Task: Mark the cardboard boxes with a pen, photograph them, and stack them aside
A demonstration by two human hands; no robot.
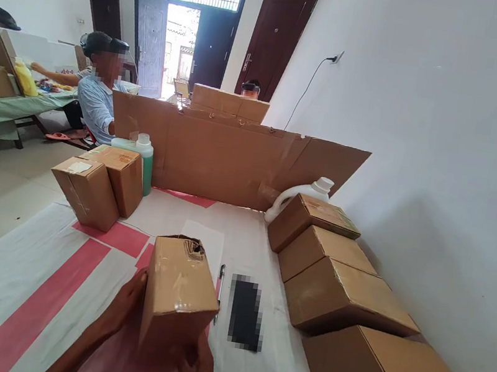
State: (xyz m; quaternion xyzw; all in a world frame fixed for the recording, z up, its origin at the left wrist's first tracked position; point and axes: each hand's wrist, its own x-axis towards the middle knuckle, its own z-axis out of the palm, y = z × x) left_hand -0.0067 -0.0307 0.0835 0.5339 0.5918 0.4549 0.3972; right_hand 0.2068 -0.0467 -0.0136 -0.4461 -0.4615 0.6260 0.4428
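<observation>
A: Pale sheet with pink bands [12, 274] covers your table. What have you got at the near edge?

B: Your right hand [198, 370] pinches the lower right corner of a carton [181, 282], thumb on the near face. Your left hand [133, 296] is pressed to its left side. Both forearms run out of frame at the bottom.

A: Carton pose?

B: Between your hands, centre front. Long axis looks to run away from you, near end swung slightly right. Top and near face toward you, torn hole at the far end of the top. Your left fingertips and the underside are hidden; can't tell if it touches the table.

A: Around it?

B: Pen [218, 294] just right, partly behind the carton. Dark slab [247, 315] beyond that, pixelated. Four boxes [354, 291] along your right, two more [109, 186] far left.

A: Labels?

B: Pale label on one left box, green print on the rearmost right one; both too small to read.

A: Farther back?

B: White jug [307, 190], half covered by a box. Green bottle [146, 167] left. Cardboard panel [229, 158] hides most of one seated person [250, 89]; another in blue [94, 102] sits left. Open door [149, 38] behind.
</observation>
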